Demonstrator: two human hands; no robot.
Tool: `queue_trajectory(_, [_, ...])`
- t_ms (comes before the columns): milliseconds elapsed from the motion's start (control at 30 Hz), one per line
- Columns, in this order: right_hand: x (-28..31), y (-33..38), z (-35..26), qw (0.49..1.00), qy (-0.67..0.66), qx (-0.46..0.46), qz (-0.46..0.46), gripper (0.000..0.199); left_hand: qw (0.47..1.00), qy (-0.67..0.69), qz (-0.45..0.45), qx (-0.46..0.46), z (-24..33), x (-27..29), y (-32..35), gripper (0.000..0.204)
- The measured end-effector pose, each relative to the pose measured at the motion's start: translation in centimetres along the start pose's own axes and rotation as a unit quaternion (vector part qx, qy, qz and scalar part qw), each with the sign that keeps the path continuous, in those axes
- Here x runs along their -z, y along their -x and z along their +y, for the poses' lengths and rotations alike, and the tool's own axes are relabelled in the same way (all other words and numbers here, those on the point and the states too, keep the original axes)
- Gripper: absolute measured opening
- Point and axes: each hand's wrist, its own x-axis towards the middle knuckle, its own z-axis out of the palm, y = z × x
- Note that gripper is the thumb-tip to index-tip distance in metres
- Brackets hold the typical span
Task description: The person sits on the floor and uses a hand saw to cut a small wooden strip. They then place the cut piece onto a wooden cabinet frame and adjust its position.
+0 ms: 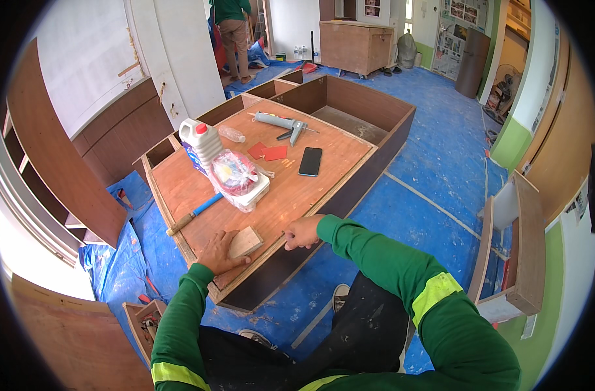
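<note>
My left hand rests on the reddish-brown wooden panel, its thumb and fingers around a small pale wooden block. At the panel's near right edge, my right hand is closed with its fingers curled down; what it holds, if anything, is hidden. Left of the block lies a tool with a blue shaft and wooden end. Beyond it are a white jug with a red cap and a plastic-wrapped bundle on a white container. A phone lies further right.
A caulking gun, red cards and a clear bottle lie on the panel's far part. Open cabinet compartments extend beyond. Blue sheeting covers the floor. An open wooden box stands right. A person stands far off.
</note>
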Motion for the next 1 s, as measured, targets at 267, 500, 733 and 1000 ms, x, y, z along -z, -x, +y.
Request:
queue_trajectory(267, [0.04,-0.15,0.23,1.000,-0.003,0.001,-0.002,0.045,1.000,-0.011,0.009,-0.010,-0.40,-0.36,-0.15,0.108])
queue_trajectory(500, [0.18,0.34,-0.20,1.000,0.009,0.004,0.002,0.046,1.000,0.006,-0.002,-0.009,0.13,0.21,0.06,0.108])
queue_trajectory(733, [0.02,0.11,0.07,1.000,0.008,0.010,0.010,0.044,1.000,0.015,0.005,-0.012,0.35,0.16,-0.03,0.106])
queue_trajectory(1000, [0.11,0.28,-0.21,1.000,0.011,0.006,0.014,0.044,1.000,0.020,0.007,-0.007,0.10,-0.02,-0.05,0.105])
